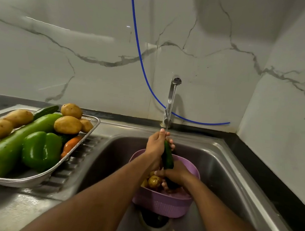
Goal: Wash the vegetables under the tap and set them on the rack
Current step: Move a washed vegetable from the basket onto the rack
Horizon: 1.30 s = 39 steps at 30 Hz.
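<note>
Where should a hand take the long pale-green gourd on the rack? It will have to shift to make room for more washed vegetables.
Judging by its pose, grip the long pale-green gourd around its thick lower body, coming from above and the near side. That end lies bare at the rack's near side, while potatoes and the bell pepper crowd its far end and right flank.

Home kitchen: steel sink [222, 155], tap [170, 102]
</note>
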{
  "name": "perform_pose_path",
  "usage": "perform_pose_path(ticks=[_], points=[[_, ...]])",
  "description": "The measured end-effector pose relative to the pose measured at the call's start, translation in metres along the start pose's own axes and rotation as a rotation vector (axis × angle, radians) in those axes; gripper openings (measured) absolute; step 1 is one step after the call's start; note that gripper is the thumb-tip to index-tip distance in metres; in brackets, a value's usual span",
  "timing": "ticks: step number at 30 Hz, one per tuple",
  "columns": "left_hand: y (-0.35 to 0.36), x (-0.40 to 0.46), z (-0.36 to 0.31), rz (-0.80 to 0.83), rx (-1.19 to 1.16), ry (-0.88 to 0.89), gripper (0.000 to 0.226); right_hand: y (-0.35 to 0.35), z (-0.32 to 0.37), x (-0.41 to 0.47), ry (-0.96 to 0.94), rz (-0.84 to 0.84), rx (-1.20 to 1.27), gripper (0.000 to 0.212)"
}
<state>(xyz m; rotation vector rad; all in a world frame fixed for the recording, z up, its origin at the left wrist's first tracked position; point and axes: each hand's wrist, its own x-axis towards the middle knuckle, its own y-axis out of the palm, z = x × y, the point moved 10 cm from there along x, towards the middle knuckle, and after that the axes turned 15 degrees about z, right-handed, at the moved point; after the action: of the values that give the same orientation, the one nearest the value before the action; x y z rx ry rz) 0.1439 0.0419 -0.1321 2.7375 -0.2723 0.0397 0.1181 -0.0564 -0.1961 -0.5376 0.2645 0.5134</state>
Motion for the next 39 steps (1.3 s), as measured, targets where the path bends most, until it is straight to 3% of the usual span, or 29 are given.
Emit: perform_pose_path(ticks=[3, 5, 8, 11, 13, 16, 19, 23, 27, 32, 36, 39], points=[[0.004, -0.002, 0.002, 0.046, 0.115, -0.016, 0.030, -0.010, -0.005, -0.006, 0.063, -0.110, 0.116, 0.002], [0.015, -0.007, 0.003, 0.087, 0.304, -0.013, 0.025, -0.016, 0.001, -0.011, 0.045, -0.173, 0.087, 0.013], [0.023, -0.013, 0.006, 0.076, 0.477, -0.014, 0.022, -0.004, 0.013, -0.013, -0.043, -0.097, 0.085, 0.021], [0.013, -0.011, 0.005, 0.023, 0.497, -0.024, 0.025, 0.005, 0.016, -0.017, -0.009, -0.015, 0.031, 0.018], [0.008, -0.009, 0.004, -0.001, 0.465, -0.021, 0.026, 0.010, 0.010, -0.016, 0.041, 0.037, 0.085, 0.013], [0.012, -0.007, 0.001, 0.025, 0.367, -0.013, 0.027, 0.014, 0.004, -0.018, 0.079, 0.113, 0.224, 0.023], [0.010, -0.006, 0.004, 0.052, 0.220, -0.093, 0.036, 0.034, 0.011, -0.026, 0.044, 0.320, 0.393, 0.007], [0.015, -0.010, 0.010, 0.119, -0.186, -0.219, 0.044, 0.041, 0.027, -0.032, -0.066, 0.468, 0.581, 0.020], [0.017, -0.007, -0.009, 0.171, -0.175, -0.143, 0.038, 0.018, 0.054, -0.031, -0.281, 0.358, 0.765, 0.037], [0.006, -0.003, -0.008, 0.048, 0.099, -0.079, 0.034, 0.017, 0.039, -0.025, -0.144, 0.192, 0.864, 0.079], [0.002, -0.002, 0.008, -0.084, 0.115, -0.109, 0.041, -0.015, 0.020, -0.021, -0.022, -0.241, 0.392, 0.076], [0.005, -0.004, 0.010, -0.102, 0.062, -0.122, 0.040, -0.024, 0.024, -0.027, -0.040, -0.416, 0.164, 0.079]])
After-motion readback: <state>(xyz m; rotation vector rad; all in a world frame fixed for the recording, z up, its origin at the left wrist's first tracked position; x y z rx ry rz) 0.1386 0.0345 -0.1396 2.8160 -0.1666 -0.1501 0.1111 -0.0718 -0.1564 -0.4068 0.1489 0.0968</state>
